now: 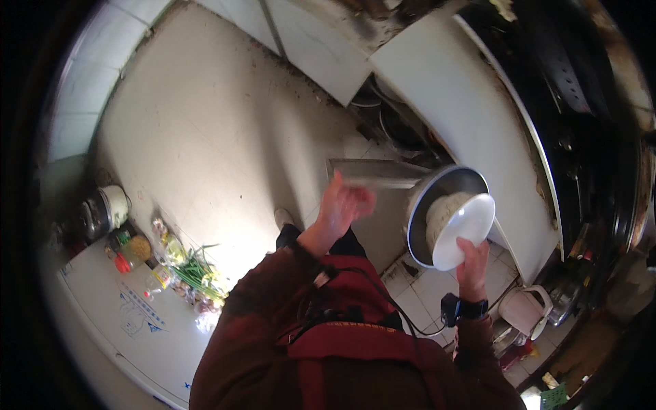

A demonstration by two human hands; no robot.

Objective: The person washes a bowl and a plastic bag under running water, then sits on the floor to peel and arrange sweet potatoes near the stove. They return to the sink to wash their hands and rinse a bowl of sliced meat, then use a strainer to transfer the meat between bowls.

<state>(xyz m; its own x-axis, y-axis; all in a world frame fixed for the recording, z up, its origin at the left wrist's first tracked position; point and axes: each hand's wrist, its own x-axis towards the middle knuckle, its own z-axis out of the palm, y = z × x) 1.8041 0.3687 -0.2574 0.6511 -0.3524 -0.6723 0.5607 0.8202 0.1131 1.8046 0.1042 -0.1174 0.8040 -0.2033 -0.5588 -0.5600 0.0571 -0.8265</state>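
My right hand (pixel 472 261) grips the rim of a white dish (pixel 465 230), its fingers lying on the dish's pale surface. The dish is tilted over the mouth of a deep metal basin (pixel 417 225) with a light rim. Behind the dish, a pale, dough-like mass (pixel 442 211) shows inside the basin; the dish hides part of it. What supports the basin cannot be seen. To the left of the basin is my left hand (pixel 342 207), blurred, apart from it and with nothing visible in it. Its thumb stands away from the curled fingers.
A cabinet with an open door (pixel 379 173) holds dark pots (pixel 402 123). White counter (pixel 476 102) runs along the right, near a pink kettle (pixel 523 307). At left, a white surface (pixel 133 318) bears green vegetables (pixel 197 271) and a red-lidded jar (pixel 133 252). A cable (pixel 405 320) crosses my front.
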